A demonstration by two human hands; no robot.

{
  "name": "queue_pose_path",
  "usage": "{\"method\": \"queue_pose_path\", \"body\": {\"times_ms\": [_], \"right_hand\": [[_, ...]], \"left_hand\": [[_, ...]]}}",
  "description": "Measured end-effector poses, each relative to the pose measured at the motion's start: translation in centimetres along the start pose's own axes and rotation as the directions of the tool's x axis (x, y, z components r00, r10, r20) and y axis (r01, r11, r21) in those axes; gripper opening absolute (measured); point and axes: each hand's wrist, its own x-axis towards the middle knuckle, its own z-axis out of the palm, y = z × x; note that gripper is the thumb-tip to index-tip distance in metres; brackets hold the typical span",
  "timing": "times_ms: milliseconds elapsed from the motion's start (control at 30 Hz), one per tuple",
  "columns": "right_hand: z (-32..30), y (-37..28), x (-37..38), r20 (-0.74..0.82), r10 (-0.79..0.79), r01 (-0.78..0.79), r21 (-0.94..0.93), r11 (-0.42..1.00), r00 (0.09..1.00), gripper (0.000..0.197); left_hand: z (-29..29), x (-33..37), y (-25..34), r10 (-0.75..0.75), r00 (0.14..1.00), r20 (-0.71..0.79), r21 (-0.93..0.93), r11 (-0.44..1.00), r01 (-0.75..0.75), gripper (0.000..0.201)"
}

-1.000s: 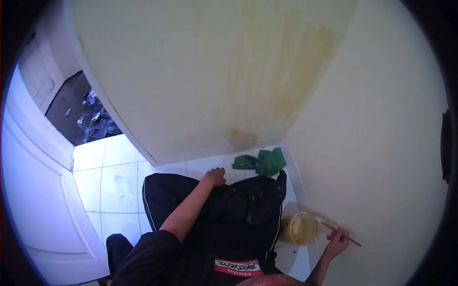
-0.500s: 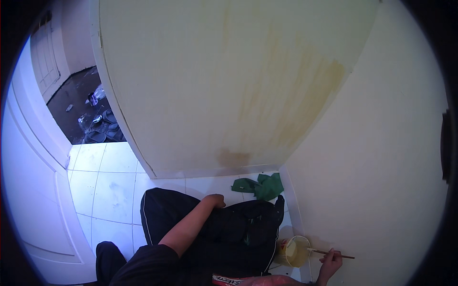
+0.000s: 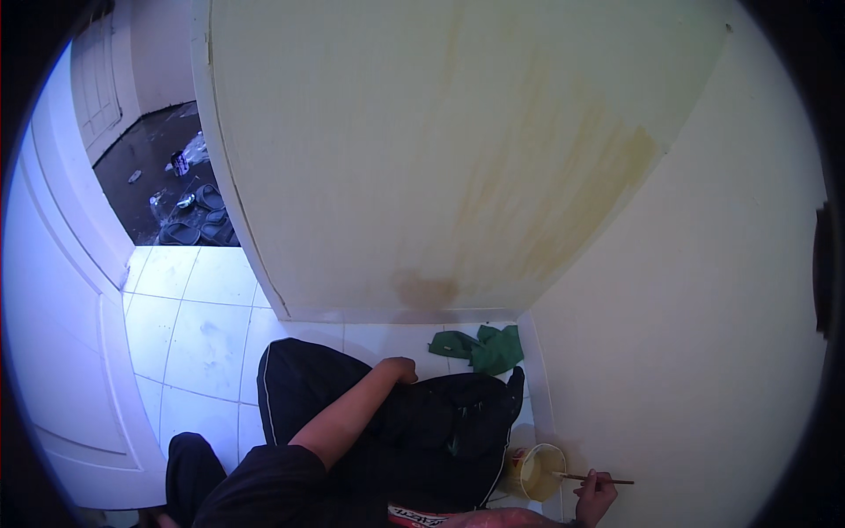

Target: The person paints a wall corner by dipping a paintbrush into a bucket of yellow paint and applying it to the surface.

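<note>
Right hand (image 3: 596, 498) grips brush (image 3: 614, 481) at bucket (image 3: 516, 478); nearby leg (image 3: 471, 473) could bump it, causing a spill. Left hand (image 3: 402, 370): can't tell fingers.

I have the round yellowish bucket (image 3: 516, 476) on my right, the crumpled green cloth (image 3: 495, 349) before my black-trousered legs (image 3: 417, 424).

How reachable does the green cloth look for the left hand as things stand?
Probably yes: the left hand is at the dark trousers, near the green cloth, which lies on the tiles with nothing seen covering it or blocking the way.
</note>
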Motion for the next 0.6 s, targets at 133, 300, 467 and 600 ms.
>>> {"method": "queue_pose_path", "body": {"times_ms": [133, 300, 467, 600], "right_hand": [[-0.3, -0.8, -0.5, 0.008, 0.016, -0.016, -0.02, 1.0, 1.0, 0.019], [-0.3, 1.3, -0.3, -0.099, 0.056, -0.049, 0.066, 0.997, 0.993, 0.022], [-1.2, 2.5, -0.1, -0.299, 0.119, -0.054, 0.218, 0.974, 0.947, 0.019], [-1.9, 1.9, -0.4, -0.425, 0.32, -0.077, 0.497, 0.864, 0.847, 0.017]], "left_hand": [[-0.1, -0.2, 0.4, -0.01, 1.0, -0.001, 0.004, 1.0, 0.01, 0.045], [0.1, 0.5, -0.1, -0.014, 1.0, -0.003, -0.006, 1.0, 0.014, 0.046], [-0.5, 0.1, -0.7, 0.027, 1.0, 0.015, 0.038, 0.999, -0.028, 0.047], [-0.3, 0.0, -0.6, 0.043, 0.999, -0.014, 0.047, 0.998, -0.042, 0.046]]}}
